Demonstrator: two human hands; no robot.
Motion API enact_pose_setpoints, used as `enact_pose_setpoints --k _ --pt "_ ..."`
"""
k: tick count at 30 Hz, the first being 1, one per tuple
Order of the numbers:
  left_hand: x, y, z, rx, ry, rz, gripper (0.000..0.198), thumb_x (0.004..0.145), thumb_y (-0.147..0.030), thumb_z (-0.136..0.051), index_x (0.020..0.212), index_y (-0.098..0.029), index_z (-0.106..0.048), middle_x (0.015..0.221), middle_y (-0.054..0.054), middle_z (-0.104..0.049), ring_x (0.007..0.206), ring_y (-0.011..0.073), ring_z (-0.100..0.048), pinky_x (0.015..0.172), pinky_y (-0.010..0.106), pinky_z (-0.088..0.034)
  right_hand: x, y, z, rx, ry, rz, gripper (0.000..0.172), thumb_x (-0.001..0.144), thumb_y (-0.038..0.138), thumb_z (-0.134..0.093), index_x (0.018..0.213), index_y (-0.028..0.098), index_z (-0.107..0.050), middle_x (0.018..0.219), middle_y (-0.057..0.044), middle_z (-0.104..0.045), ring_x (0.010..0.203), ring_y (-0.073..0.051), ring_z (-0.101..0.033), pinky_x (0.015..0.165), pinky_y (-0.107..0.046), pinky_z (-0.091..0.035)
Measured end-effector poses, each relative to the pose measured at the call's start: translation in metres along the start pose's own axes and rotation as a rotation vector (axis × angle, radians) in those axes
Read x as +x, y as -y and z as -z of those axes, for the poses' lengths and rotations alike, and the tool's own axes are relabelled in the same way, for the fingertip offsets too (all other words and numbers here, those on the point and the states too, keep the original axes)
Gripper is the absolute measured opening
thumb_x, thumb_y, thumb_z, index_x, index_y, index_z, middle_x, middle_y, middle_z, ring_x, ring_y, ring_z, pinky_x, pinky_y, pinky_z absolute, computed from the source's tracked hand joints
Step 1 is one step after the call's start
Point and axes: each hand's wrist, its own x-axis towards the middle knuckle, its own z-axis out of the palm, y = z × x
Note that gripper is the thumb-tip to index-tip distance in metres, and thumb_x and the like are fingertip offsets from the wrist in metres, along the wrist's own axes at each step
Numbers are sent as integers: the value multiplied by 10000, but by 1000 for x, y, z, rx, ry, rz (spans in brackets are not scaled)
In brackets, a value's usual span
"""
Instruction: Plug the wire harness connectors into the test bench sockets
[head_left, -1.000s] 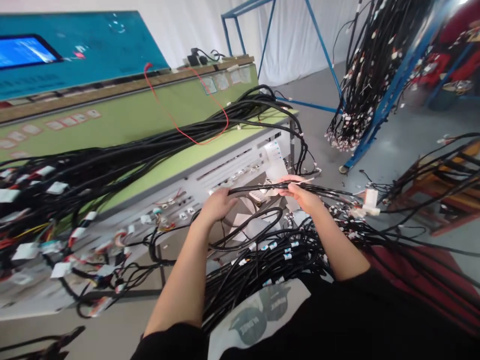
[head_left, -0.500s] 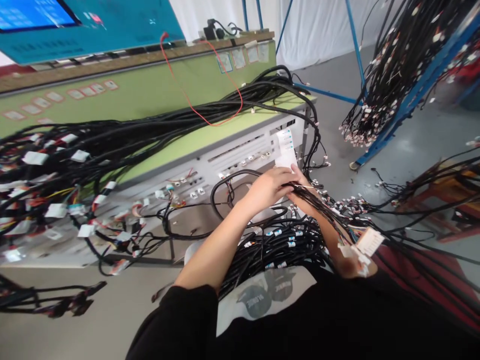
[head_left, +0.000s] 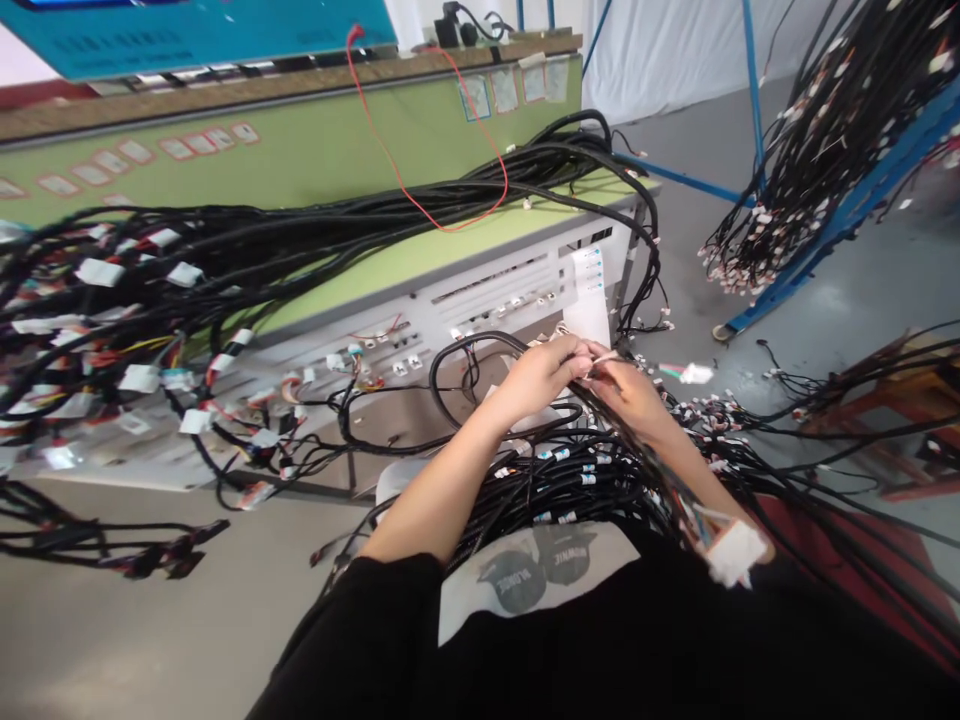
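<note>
My left hand (head_left: pixel 551 368) and my right hand (head_left: pixel 628 388) meet in front of me, both with fingers closed around a black wire harness (head_left: pixel 626 435). A thin pale strip shows at the fingertips; its kind is hard to make out. From there the harness runs along my right forearm to a white connector (head_left: pixel 736 552) with coloured wires. A smaller white connector (head_left: pixel 697 373) sticks out beyond my right hand. Across my lap lie several black cables (head_left: pixel 555 480) with blue-and-white labels. Just behind my hands hangs a white label sheet (head_left: pixel 589 305).
A green bench (head_left: pixel 352 280) carries a thick bundle of black cables (head_left: pixel 315 225), with white connectors crowded at its left. A red wire (head_left: pixel 397 180) loops down the panel. More harnesses hang from a blue rack (head_left: pixel 840 210) at right. A red-brown stool (head_left: pixel 862 440) holds cables.
The view has shifted, so the bench appears higher and to the right. My right hand has come out from behind the left to its right side. The small connector now stands out beyond it.
</note>
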Motion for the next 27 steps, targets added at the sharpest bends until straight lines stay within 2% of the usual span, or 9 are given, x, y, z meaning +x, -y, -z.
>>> enact_pose_setpoints --k 4,7,11,14,18,23,25,27 --pt "-1 6 -5 -295 -88 130 164 854 -306 -487 775 -163 -489 577 -24 -556 534 83 -509 579 189 -398 -1 3 9 180 -39 61 382 831 328 -553 1209 283 -522 1072 -37 -592 881 -144 -607 845 -345 -507" --pt "2 12 -11 -474 -160 184 177 842 -313 -510 765 -162 -456 558 -35 -539 488 76 -511 515 177 -390 1 10 7 205 55 98 449 786 299 -619 1221 272 -511 1087 -52 -571 887 -145 -596 820 -323 -518" --pt "5 14 -16 -647 -279 233 168 833 -279 -520 737 -165 -441 518 -46 -525 434 72 -495 466 171 -379 5 24 1 59 170 228 317 815 225 -557 1129 257 -590 1173 -58 -542 1011 -166 -556 856 -325 -499" --pt "5 13 -16 -709 -371 286 172 828 -248 -526 708 -159 -441 504 -49 -515 407 56 -458 438 158 -351 7 28 2 -56 299 309 271 831 153 -497 1034 256 -644 1192 -38 -552 1107 -168 -514 936 -354 -449" --pt "6 12 -11 -770 -406 353 187 832 -259 -525 703 -162 -430 514 -56 -500 400 60 -470 408 160 -336 10 25 8 -92 458 333 351 849 70 -393 968 249 -671 1188 -25 -577 1114 -137 -518 984 -366 -402" --pt "7 16 -8 -776 -418 387 183 837 -233 -503 691 -157 -425 508 -56 -489 381 52 -465 410 158 -326 14 19 16 15 630 394 259 856 135 -457 967 228 -672 1098 -34 -633 1080 -145 -534 976 -381 -396" --pt "8 19 -9 -755 -417 385 173 840 -230 -487 695 -158 -424 514 -55 -487 382 55 -463 415 164 -326 14 17 14 96 615 355 193 853 200 -503 935 217 -678 1015 -40 -658 1005 -150 -567 934 -366 -423" --pt "7 22 -13 -687 -415 372 141 841 -228 -469 724 -159 -433 536 -46 -504 412 68 -483 446 179 -359 14 12 9 178 507 236 146 835 253 -549 886 205 -678 928 -40 -666 914 -153 -595 859 -340 -460"
